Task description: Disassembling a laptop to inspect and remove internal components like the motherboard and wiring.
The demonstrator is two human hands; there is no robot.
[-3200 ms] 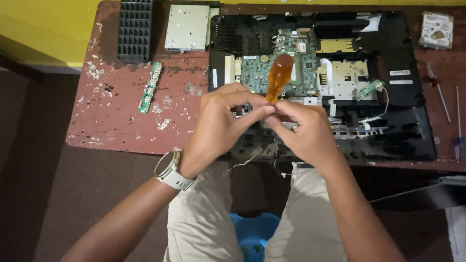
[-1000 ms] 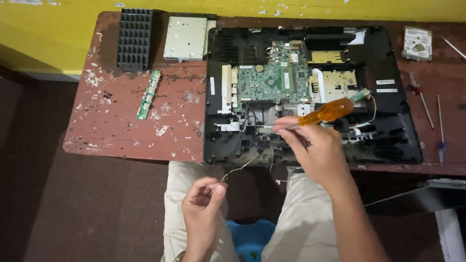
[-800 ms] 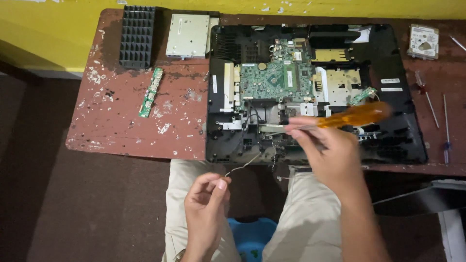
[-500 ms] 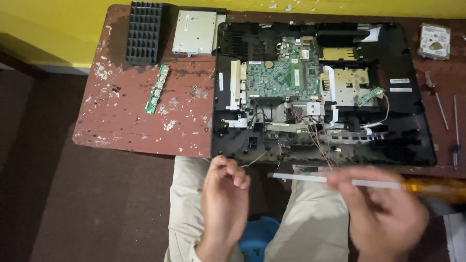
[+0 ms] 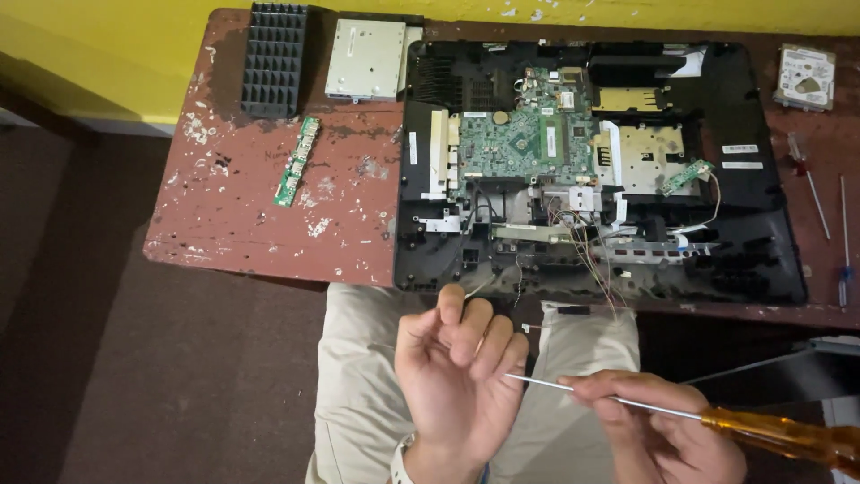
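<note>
Now the right hand [image 5: 658,430] pinches the shaft of an orange-handled screwdriver [image 5: 681,417], long axis running from 3 to 9 o'clock; its tip touches the left hand [image 5: 461,376], fingers loosely curled, apparently empty, at 9 o'clock; the opened computer chassis [image 5: 761,260] lies at 12.

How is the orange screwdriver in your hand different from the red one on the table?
The orange-handled screwdriver is held in the right hand, pointing toward the left hand; the red-handled screwdriver lies untouched on the table. The orange one looks longer and thicker, the red one slimmer. Both have bare metal shafts.
</note>
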